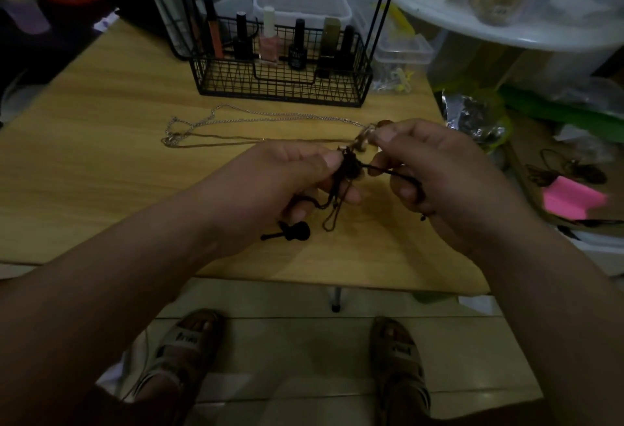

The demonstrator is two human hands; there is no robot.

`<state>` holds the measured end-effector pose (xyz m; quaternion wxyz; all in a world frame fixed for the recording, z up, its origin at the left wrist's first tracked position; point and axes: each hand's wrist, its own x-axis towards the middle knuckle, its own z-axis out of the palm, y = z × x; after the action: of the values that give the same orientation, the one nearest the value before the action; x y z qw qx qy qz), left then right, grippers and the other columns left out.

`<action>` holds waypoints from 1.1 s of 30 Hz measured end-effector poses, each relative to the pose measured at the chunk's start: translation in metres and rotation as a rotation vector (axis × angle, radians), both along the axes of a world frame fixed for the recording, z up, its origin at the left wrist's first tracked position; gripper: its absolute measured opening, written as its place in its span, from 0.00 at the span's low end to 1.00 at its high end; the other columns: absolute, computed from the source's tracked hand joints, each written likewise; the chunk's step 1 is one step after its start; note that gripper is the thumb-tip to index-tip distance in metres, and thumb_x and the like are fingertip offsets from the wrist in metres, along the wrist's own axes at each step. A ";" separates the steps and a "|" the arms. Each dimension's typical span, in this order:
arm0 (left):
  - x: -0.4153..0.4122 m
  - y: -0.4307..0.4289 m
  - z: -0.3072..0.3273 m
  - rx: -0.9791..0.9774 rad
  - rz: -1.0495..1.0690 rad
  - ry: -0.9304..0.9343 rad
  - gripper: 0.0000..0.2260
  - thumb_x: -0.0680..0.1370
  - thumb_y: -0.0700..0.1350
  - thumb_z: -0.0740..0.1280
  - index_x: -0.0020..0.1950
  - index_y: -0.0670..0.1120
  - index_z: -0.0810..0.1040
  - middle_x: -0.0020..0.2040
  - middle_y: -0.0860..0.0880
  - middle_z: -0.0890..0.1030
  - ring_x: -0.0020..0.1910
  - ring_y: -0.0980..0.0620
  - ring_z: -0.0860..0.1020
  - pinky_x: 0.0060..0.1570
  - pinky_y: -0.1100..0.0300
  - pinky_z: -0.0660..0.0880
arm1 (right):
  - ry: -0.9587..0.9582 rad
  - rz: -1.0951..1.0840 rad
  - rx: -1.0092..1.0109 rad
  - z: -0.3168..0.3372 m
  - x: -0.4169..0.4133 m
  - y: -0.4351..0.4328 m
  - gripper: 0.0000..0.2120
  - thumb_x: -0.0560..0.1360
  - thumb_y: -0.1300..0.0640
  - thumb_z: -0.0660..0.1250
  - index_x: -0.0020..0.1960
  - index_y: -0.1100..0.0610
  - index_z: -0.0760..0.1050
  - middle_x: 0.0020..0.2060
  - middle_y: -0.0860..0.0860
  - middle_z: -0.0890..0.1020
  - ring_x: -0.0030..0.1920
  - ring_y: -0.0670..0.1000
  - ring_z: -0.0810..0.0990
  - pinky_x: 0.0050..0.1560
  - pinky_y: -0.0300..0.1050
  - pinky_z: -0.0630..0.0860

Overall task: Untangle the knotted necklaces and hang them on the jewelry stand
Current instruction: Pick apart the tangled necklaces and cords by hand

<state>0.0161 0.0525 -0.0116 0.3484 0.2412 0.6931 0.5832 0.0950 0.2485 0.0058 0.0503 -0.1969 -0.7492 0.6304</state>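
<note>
A dark knot of tangled necklaces (351, 165) hangs between my two hands above the wooden table (101, 162). My left hand (287, 179) pinches the knot from the left. My right hand (435, 168) pinches a black cord and a pale bead that come out of it. A black guitar-shaped pendant (293, 231) dangles below my left hand on a cord. Silver chains (236, 123) trail from the knot leftward across the table. The black wire jewelry stand (282, 67) sits behind, its two uprights rising out of view.
The stand's basket holds several nail polish bottles (268, 38). White plastic tubs (300, 3) stand behind it. To the right lie a clear box (401, 50), crumpled foil (472, 114) and pink sticky notes (570, 201). My sandalled feet (189, 341) show below the table's front edge.
</note>
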 end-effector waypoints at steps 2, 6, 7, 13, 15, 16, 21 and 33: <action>0.000 -0.001 0.000 0.028 0.032 -0.078 0.15 0.87 0.49 0.59 0.58 0.47 0.85 0.49 0.48 0.88 0.31 0.54 0.66 0.32 0.65 0.67 | -0.002 0.016 0.020 0.000 0.001 0.001 0.06 0.81 0.51 0.68 0.51 0.53 0.80 0.40 0.50 0.85 0.29 0.46 0.69 0.26 0.37 0.64; -0.001 -0.002 -0.002 0.044 0.059 -0.116 0.14 0.86 0.48 0.60 0.58 0.45 0.84 0.45 0.49 0.86 0.29 0.55 0.66 0.31 0.64 0.64 | 0.011 0.089 0.071 0.002 0.002 -0.001 0.04 0.81 0.58 0.67 0.50 0.54 0.80 0.40 0.52 0.85 0.29 0.46 0.69 0.26 0.36 0.64; -0.001 -0.001 -0.003 0.050 0.061 -0.114 0.13 0.86 0.47 0.61 0.57 0.46 0.84 0.44 0.49 0.85 0.29 0.55 0.66 0.30 0.63 0.64 | 0.010 0.112 0.090 0.002 0.002 -0.001 0.04 0.81 0.59 0.66 0.50 0.55 0.80 0.40 0.52 0.86 0.29 0.46 0.69 0.26 0.36 0.65; -0.003 0.000 -0.008 0.089 0.066 -0.047 0.08 0.84 0.44 0.66 0.47 0.49 0.83 0.41 0.46 0.84 0.27 0.55 0.67 0.28 0.66 0.64 | -0.011 0.236 0.189 0.001 0.006 -0.002 0.06 0.78 0.61 0.67 0.53 0.55 0.81 0.44 0.51 0.87 0.32 0.42 0.74 0.30 0.32 0.70; -0.001 0.001 -0.007 0.076 0.075 -0.019 0.05 0.83 0.42 0.67 0.49 0.48 0.82 0.40 0.46 0.84 0.27 0.56 0.67 0.27 0.66 0.64 | 0.008 0.254 0.196 -0.001 0.006 -0.002 0.05 0.78 0.61 0.68 0.53 0.55 0.81 0.43 0.50 0.86 0.34 0.43 0.77 0.33 0.35 0.72; 0.000 0.001 -0.007 0.069 0.081 -0.009 0.04 0.82 0.42 0.68 0.49 0.47 0.81 0.39 0.45 0.84 0.26 0.57 0.67 0.27 0.66 0.64 | 0.020 0.262 0.208 -0.002 0.006 -0.002 0.05 0.78 0.59 0.69 0.53 0.55 0.81 0.42 0.51 0.86 0.36 0.44 0.79 0.34 0.39 0.74; 0.004 0.003 -0.007 0.042 0.131 0.054 0.04 0.81 0.40 0.70 0.47 0.44 0.78 0.40 0.45 0.86 0.26 0.53 0.66 0.26 0.60 0.62 | 0.099 0.257 0.198 -0.004 0.005 -0.003 0.02 0.78 0.58 0.72 0.50 0.53 0.83 0.42 0.53 0.86 0.42 0.50 0.84 0.38 0.41 0.77; 0.006 0.001 -0.004 -0.007 0.076 0.226 0.07 0.81 0.46 0.69 0.59 0.51 0.77 0.43 0.47 0.86 0.34 0.52 0.81 0.36 0.53 0.76 | 0.149 0.266 0.399 -0.002 0.006 -0.002 0.04 0.79 0.55 0.70 0.49 0.50 0.83 0.44 0.50 0.85 0.46 0.49 0.83 0.51 0.52 0.80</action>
<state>0.0225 0.0532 -0.0157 0.2463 0.2777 0.7387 0.5626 0.1007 0.2463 0.0037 0.0601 -0.0357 -0.8724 0.4837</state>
